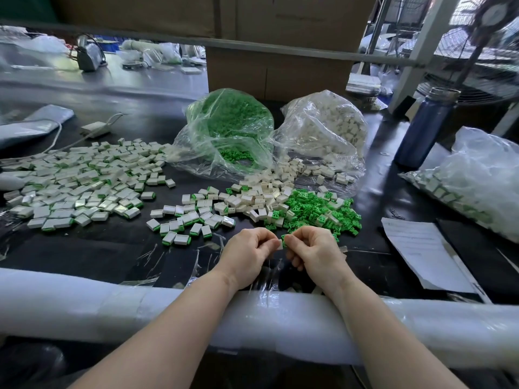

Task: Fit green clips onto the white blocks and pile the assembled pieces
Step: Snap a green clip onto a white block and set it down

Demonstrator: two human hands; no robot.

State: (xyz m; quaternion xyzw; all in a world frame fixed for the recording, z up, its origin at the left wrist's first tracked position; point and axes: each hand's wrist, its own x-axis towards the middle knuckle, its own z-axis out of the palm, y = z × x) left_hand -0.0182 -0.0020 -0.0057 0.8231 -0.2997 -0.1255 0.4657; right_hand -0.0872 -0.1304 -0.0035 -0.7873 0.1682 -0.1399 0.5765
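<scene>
Pinching clip point(284, 239) in right hand point(314, 252), block point(279, 243) in left hand point(248, 255), above counter point(118, 248); I'd line edges square, press till seated, then toss onto pile point(75, 181)

Near the front edge of the table point(118, 256), behind the padded rail point(112, 310) on which both forearms rest, the left hand point(247, 255) and right hand point(313, 252) meet, a clip point(285, 240) and a block point(279, 244) pinched between their fingertips. Behind the hands lie loose blocks point(261, 199) with loose clips point(317, 210) to their right, assembled pieces point(185, 220) to their left, and the large assembled pile point(81, 181) farther left. At the back stand the bag of clips point(224, 130), left, and the bag of blocks point(323, 127), right; a bottle point(424, 127), another bag point(483, 181) and a paper sheet point(421, 251) occupy the right side.
</scene>
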